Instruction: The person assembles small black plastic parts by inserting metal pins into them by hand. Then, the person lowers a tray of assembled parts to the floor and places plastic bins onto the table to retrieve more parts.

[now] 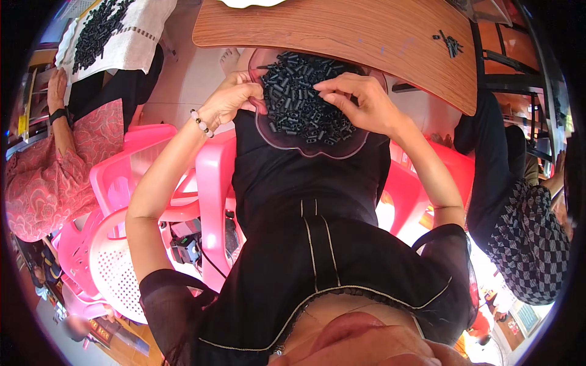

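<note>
A translucent pinkish bowl (332,151) with a wavy rim rests on my lap, full of small black tube-shaped and blocky pieces (290,97). At the bowl's left rim, my left hand (235,97) is closed on the edge, a beaded bracelet on its wrist. Over the right part of the heap is my right hand (363,102), its thumb and index finger brought together low against the pieces. Whatever lies between those fingertips is too small or hidden to make out.
A brown wooden table (342,30) stands just beyond the bowl, with a few black pieces (450,45) at its right. Another person sits at left near a white cloth (143,36) bearing more black pieces (101,30). Someone in a checkered top (528,244) sits at right. Pink plastic chairs (213,201) surround me.
</note>
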The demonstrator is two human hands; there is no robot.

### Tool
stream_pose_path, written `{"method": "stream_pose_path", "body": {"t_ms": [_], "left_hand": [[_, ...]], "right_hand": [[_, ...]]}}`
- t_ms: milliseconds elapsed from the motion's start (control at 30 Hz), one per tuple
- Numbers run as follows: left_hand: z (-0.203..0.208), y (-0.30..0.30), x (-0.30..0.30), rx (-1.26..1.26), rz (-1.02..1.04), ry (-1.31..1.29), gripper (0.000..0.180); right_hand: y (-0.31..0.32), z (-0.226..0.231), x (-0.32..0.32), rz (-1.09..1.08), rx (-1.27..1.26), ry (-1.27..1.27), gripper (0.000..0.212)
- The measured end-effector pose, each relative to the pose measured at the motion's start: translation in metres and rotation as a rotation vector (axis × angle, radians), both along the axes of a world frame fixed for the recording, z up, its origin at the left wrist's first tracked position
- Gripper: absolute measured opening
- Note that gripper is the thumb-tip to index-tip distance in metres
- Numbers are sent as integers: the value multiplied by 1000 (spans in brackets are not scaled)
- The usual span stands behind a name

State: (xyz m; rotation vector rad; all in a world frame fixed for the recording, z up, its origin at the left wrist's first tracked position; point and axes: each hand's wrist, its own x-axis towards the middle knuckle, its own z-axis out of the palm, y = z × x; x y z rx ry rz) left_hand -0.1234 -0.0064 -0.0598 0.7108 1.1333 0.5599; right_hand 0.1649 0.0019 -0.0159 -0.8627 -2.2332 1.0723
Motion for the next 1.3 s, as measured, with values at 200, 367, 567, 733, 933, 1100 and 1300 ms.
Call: {"method": "stream_pose_path", "body": {"t_ms": [200,367,567,733,933,1100,1300], "left_hand": [[-1,-1,-1,-3,6,20,54],[-2,-3,-3,11,21,5,59],[-3,-3,-3,1,-5,27,59],[-1,-2,-6,-1,6,-7,55],[-2,-5,-26,-9,32,-33,50],[-4,-8,-42,-8,92,-39,44],[3,-13,-58,-3,159,19,29]], "right_hand": [[5,-2,-18,25,10,-92,32],[5,-8,-33,22,135,-129,31],[8,-10,-31,48,124,-238,21],[10,-8,-28,13,117,-58,16],[9,6,-31,-92,28,60,12],[12,16,-32,-119,47,117,11],[15,19,-33,-129,7,138,12]]}}
